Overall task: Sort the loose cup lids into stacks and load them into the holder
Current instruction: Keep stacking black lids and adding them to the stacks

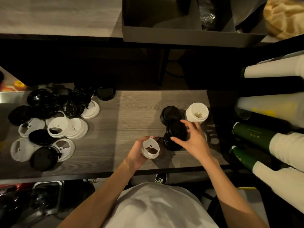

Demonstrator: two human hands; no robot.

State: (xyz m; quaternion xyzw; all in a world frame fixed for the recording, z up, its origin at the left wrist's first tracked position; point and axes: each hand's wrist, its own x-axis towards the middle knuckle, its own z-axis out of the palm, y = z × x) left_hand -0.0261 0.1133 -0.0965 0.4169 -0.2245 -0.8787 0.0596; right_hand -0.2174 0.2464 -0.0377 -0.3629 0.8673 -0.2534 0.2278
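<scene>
Your left hand (139, 153) grips a small stack of white lids (150, 148), fingers curled round it, just above the table (131, 109). Your right hand (192, 137) is spread open over a black stack (176, 135), with fingertips touching its top and side; it grips nothing.

I think you are squaring up the black stack. Press gently from the top and hold the sides so it stays straight. It is tall and narrow, so it may tip.

Then put your white lids on the white stack (197, 112), not on a black one. Another black stack (171, 114) stands beside it.

The lids are thin, smooth plastic, round with raised rims, so they nest. The table looks like grey wood grain.

Many loose lids (49, 122) wait in a mixed pile on your left.
</scene>
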